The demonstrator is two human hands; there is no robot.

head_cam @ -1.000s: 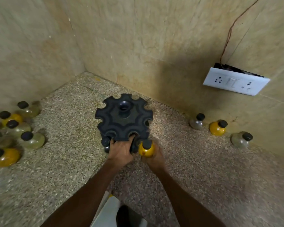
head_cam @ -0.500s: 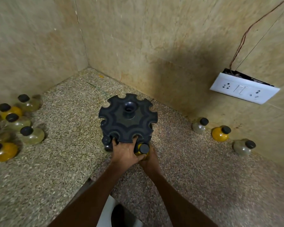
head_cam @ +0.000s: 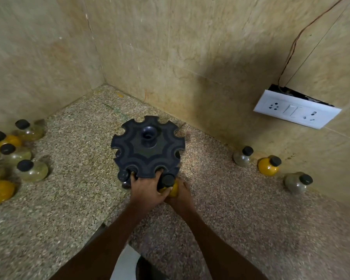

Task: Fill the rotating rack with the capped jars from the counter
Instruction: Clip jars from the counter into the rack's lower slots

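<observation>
— Where are my hands?

— Both forearms reach in from the bottom edge and meet at the near rim of the rotating rack (head_cam: 148, 147). My left hand (head_cam: 148, 191) lies on top, palm down, its fingers (head_cam: 134, 177) curled over the rack's edge into 2 of the notches. My right hand (head_cam: 179, 196) sits just under and right of it, fingers wrapped round a yellow jar (head_cam: 172, 190) with a black cap, held upright against the rim at a near notch. The 2 hands touch each other.

— Is that jar seated in its slot?

— I cannot tell; the left hand hides the contact.

— And the rack?

— It stands on the speckled tabletop (head_cam: 75, 199) near the corner of the walls. 1 dark cap (head_cam: 122, 175) shows at the notch left of my left hand.

— The other jars?

— A cluster of capped jars (head_cam: 31, 170) stands at the far left, some clear, some yellow. 3 more (head_cam: 269, 165) stand well apart on the right along the wall, below a white switch plate (head_cam: 296, 112).
</observation>
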